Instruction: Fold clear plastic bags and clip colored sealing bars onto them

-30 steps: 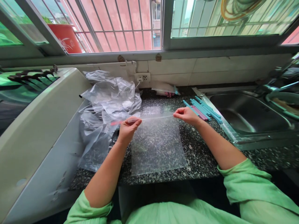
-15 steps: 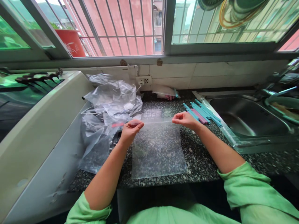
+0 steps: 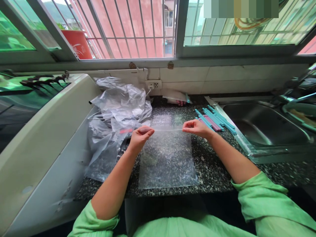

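Note:
A clear plastic bag (image 3: 169, 161) lies flat on the speckled dark counter, its far edge raised a little and stretched between my hands. My left hand (image 3: 141, 138) pinches the left end of that edge between thumb and fingers. At the right end, my right hand (image 3: 196, 127) is closed on the same edge. Just beyond my right hand lies a loose bunch of blue and pink plastic strips (image 3: 216, 119). A heap of crumpled clear plastic bags (image 3: 120, 105) sits to the left, close to my left hand.
On the right is a steel sink (image 3: 266, 125) with a green basin (image 3: 300, 112) at its far side. A small bag with pink pieces (image 3: 177, 98) rests by the wall, near a socket (image 3: 154, 85). A white-sided stove (image 3: 49, 131) borders the left.
The view has shifted slightly. Both hands keep their pinch on the bag's far edge, with the left hand marginally closer to the right.

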A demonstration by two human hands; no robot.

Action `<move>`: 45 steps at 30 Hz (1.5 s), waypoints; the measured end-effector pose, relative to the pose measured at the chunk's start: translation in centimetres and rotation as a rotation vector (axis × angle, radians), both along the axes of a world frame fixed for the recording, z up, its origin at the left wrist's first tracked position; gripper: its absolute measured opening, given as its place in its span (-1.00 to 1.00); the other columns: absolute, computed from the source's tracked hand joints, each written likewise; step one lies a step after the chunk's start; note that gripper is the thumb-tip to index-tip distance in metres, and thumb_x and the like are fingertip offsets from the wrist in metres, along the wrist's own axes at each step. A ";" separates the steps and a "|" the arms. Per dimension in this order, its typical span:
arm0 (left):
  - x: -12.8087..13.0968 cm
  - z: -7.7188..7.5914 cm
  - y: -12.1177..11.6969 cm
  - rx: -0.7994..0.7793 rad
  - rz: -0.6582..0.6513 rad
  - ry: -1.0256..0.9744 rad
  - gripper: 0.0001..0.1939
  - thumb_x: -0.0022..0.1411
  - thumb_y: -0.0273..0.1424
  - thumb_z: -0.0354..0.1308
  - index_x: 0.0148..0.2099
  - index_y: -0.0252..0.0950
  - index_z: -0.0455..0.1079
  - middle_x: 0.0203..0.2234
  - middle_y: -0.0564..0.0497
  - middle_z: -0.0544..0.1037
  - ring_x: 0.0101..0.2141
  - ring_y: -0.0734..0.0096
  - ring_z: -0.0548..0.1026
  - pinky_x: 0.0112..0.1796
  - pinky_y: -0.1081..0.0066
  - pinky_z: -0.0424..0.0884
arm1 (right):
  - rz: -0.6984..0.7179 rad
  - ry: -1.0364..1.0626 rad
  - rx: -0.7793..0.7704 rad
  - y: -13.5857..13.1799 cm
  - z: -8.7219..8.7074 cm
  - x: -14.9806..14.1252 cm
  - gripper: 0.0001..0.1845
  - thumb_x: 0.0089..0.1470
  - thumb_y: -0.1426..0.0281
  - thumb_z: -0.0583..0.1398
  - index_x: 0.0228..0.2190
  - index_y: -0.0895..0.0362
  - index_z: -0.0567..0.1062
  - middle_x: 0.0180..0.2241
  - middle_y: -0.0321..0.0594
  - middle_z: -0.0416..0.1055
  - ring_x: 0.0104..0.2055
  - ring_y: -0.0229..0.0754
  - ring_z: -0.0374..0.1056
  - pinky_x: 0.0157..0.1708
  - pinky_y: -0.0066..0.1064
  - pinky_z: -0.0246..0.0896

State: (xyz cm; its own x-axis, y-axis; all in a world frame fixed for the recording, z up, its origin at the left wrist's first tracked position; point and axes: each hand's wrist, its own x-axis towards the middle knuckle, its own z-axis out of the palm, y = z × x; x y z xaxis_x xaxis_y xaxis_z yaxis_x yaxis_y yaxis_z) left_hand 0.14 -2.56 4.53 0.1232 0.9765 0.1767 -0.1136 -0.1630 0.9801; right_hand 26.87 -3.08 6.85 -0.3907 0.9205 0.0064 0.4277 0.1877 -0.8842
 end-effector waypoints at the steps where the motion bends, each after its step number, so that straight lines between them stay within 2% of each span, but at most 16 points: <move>1: 0.0 0.0 -0.1 -0.002 -0.018 0.012 -0.73 -0.23 -0.25 0.35 -0.59 -0.34 0.42 -0.71 0.13 0.31 -0.64 0.64 0.18 -0.60 0.55 0.08 | 0.022 -0.044 0.005 0.0 0.1 0.0 -0.69 -0.16 0.18 0.20 -0.57 0.22 0.42 -0.59 -0.31 0.30 -0.51 -0.33 0.15 -0.45 -0.44 0.03; 5: 0.4 0.1 -0.5 -0.011 -0.126 0.093 -0.72 -0.20 -0.24 0.33 -0.59 -0.36 0.41 -0.68 0.11 0.33 -0.61 0.62 0.20 -0.57 0.54 0.11 | 0.113 -0.181 0.044 -0.4 0.5 -0.5 -0.70 -0.13 0.21 0.17 -0.51 0.23 0.47 -0.50 -0.23 0.40 -0.43 -0.28 0.23 -0.36 -0.41 0.10; 10: 0.8 -0.1 -0.8 -0.048 -0.190 0.131 -0.71 -0.20 -0.23 0.32 -0.57 -0.37 0.40 -0.67 0.12 0.34 -0.61 0.62 0.21 -0.56 0.54 0.10 | 0.213 -0.194 0.057 -0.9 0.3 -1.6 -0.73 -0.10 0.23 0.15 -0.53 0.22 0.45 -0.54 -0.28 0.36 -0.46 -0.30 0.21 -0.40 -0.45 0.10; 16: 0.6 -0.5 -0.5 -0.144 -0.139 0.144 -0.64 -0.22 -0.14 0.29 -0.52 -0.36 0.38 -0.75 0.17 0.25 -0.68 0.65 0.12 -0.62 0.55 0.03 | 0.201 -0.132 0.084 -1.1 0.8 -1.0 -0.75 -0.07 0.25 0.14 -0.55 0.21 0.39 -0.54 -0.29 0.32 -0.45 -0.32 0.19 -0.38 -0.45 0.11; 25: 0.9 -0.5 -0.6 -0.139 -0.159 0.159 -0.63 -0.24 -0.12 0.28 -0.57 -0.35 0.35 -0.76 0.16 0.25 -0.67 0.65 0.13 -0.62 0.55 0.04 | 0.216 -0.103 0.024 -1.1 0.2 -1.9 -0.73 -0.10 0.23 0.17 -0.55 0.22 0.41 -0.57 -0.32 0.29 -0.49 -0.34 0.15 -0.44 -0.47 0.06; 31: 0.1 0.0 -0.3 -0.194 -0.169 0.181 -0.64 -0.18 -0.12 0.26 -0.52 -0.35 0.38 -0.71 0.13 0.33 -0.67 0.64 0.20 -0.61 0.55 0.11 | 0.081 0.041 -0.006 -0.8 0.5 -0.9 -0.72 -0.15 0.21 0.21 -0.58 0.20 0.40 -0.60 -0.35 0.27 -0.52 -0.36 0.12 -0.48 -0.47 0.02; 34: -0.6 0.5 0.1 -0.260 -0.176 0.149 -0.57 -0.18 -0.07 0.25 -0.41 -0.36 0.38 -0.64 0.06 0.44 -0.67 0.59 0.31 -0.60 0.53 0.20 | -0.080 0.149 0.040 -0.3 0.7 0.5 -0.73 -0.18 0.21 0.23 -0.57 0.18 0.41 -0.59 -0.35 0.27 -0.53 -0.36 0.12 -0.49 -0.46 0.01; 39: -0.7 0.8 0.3 -0.237 -0.009 -0.085 -0.44 -0.18 -0.06 0.25 -0.20 -0.30 0.26 -0.58 0.05 0.51 -0.66 0.54 0.38 -0.62 0.55 0.22 | -0.385 0.392 0.162 1.3 -0.3 2.2 -0.76 -0.26 0.23 0.27 -0.55 0.14 0.42 -0.59 -0.38 0.27 -0.55 -0.38 0.10 -0.51 -0.47 0.01; 41: -0.1 0.4 0.1 -0.245 -0.009 -0.120 -0.41 -0.19 -0.08 0.26 -0.16 -0.29 0.23 -0.54 0.03 0.53 -0.63 0.51 0.41 -0.61 0.55 0.24 | -0.471 0.483 0.177 1.8 -0.8 2.2 -0.76 -0.29 0.24 0.27 -0.55 0.13 0.42 -0.60 -0.39 0.27 -0.57 -0.38 0.09 -0.52 -0.46 0.00; 45: 0.8 -0.5 -0.3 -0.231 -0.043 -0.012 -0.54 -0.19 -0.13 0.27 -0.29 -0.37 0.35 -0.53 0.00 0.52 -0.59 0.54 0.38 -0.59 0.54 0.24 | -0.502 0.517 0.159 1.8 -0.9 1.7 -0.78 -0.32 0.26 0.26 -0.60 0.14 0.40 -0.65 -0.41 0.23 -0.58 -0.38 0.06 -0.52 -0.45 -0.01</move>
